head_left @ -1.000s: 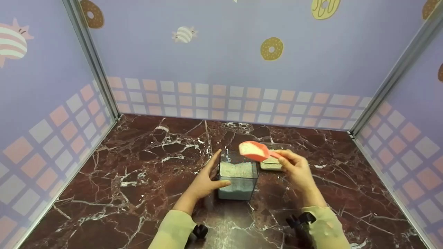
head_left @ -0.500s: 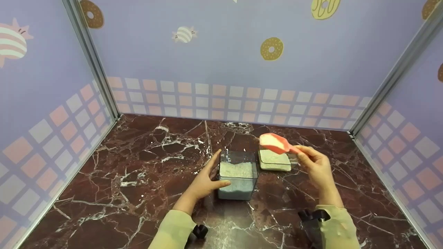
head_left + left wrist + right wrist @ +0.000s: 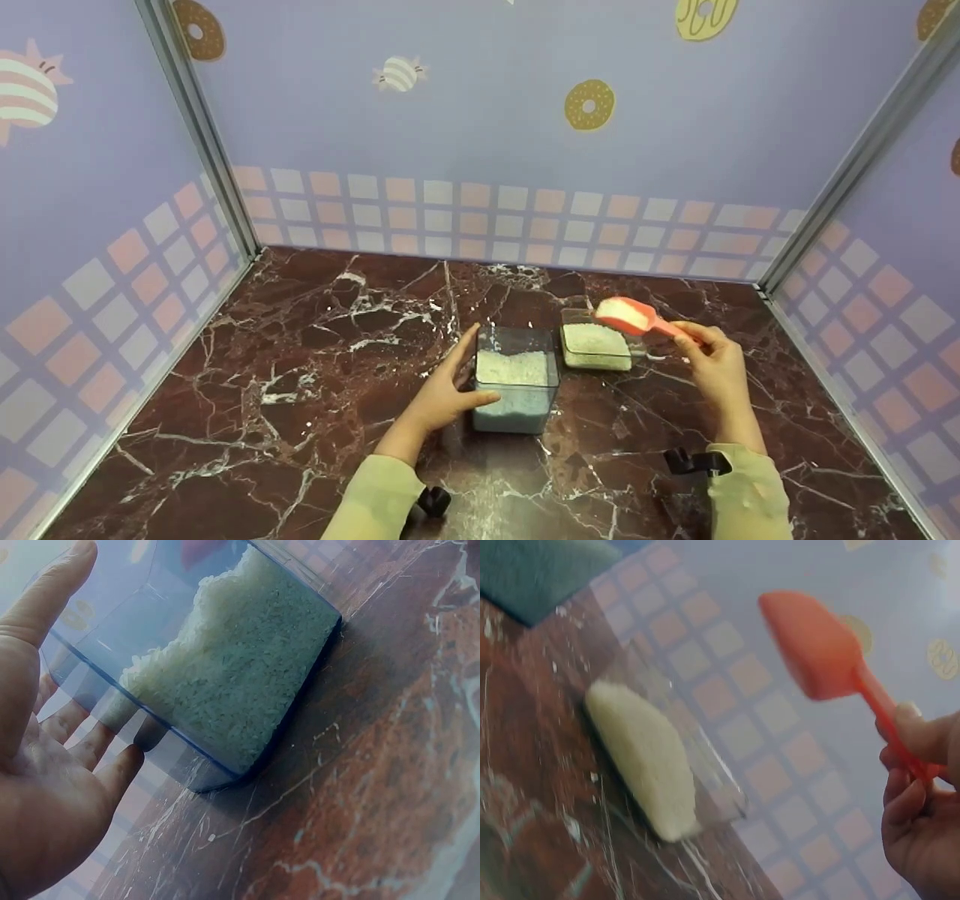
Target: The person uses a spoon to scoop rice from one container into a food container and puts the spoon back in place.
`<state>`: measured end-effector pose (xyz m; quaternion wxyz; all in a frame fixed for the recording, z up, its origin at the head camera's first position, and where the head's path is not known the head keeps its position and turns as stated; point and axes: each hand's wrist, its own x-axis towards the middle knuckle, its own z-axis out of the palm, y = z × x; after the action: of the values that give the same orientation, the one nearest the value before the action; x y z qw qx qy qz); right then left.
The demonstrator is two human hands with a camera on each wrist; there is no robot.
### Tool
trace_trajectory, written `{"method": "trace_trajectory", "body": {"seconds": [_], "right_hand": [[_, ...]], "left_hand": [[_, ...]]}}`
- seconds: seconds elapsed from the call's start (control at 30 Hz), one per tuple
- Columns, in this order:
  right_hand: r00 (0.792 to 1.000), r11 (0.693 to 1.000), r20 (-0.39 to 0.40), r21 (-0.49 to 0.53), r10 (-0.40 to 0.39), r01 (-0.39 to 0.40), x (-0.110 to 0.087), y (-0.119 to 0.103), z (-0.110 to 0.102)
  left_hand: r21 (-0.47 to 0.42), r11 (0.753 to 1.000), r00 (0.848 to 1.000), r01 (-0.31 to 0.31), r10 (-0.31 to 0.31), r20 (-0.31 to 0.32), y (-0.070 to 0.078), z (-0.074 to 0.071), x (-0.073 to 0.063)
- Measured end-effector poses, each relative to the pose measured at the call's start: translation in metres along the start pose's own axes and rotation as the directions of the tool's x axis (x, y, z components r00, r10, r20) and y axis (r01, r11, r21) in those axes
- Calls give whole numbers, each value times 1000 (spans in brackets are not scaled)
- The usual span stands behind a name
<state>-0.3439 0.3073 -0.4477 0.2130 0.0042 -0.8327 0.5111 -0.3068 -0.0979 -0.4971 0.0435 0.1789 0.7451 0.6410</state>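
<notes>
My right hand point(image 3: 716, 367) pinches the handle of an orange-red scoop point(image 3: 637, 316), raised to the far right of a small clear container point(image 3: 598, 361). White grains heap in the scoop's bowl; in the right wrist view its underside point(image 3: 810, 645) shows. The small container holds a pale heap of grain point(image 3: 645, 757). A taller clear bluish box point(image 3: 517, 409) stands to the left, partly filled with rice point(image 3: 232, 660) that slopes in the left wrist view. My left hand point(image 3: 442, 401) rests against the box's left side, fingers fairly straight, thumb across the near wall.
Dark red marbled table point(image 3: 315, 450) lies under everything, with small white specks left of the box. Purple walls with a pink and white checked band point(image 3: 472, 217) enclose the back and both sides. Black wrist straps point(image 3: 433, 501) sit on both sleeves.
My right hand has carried the loaded scoop rightward, from over the tall box past the small container, uncovering that container. The left hand and the box have stayed put.
</notes>
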Motion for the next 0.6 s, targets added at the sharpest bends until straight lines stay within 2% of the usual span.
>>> {"method": "trace_trajectory", "body": {"seconds": [0.1, 0.23, 0.4, 0.6], "right_hand": [[999, 985, -21, -168, -42, 38, 1, 2, -2], [991, 938, -40, -329, -130, 110, -1, 1, -1], [974, 894, -48, -410, -221, 183, -4, -2, 3], [956, 849, -17, -465, -294, 253, -8, -9, 4]], "left_hand": [[-3, 1000, 1000, -1, 1, 2, 0, 0, 0], [-10, 1000, 1000, 0, 0, 2, 0, 0, 0], [-12, 1000, 1000, 5, -5, -2, 0, 0, -1], [-5, 1000, 1000, -3, 3, -6, -1, 0, 0]]}}
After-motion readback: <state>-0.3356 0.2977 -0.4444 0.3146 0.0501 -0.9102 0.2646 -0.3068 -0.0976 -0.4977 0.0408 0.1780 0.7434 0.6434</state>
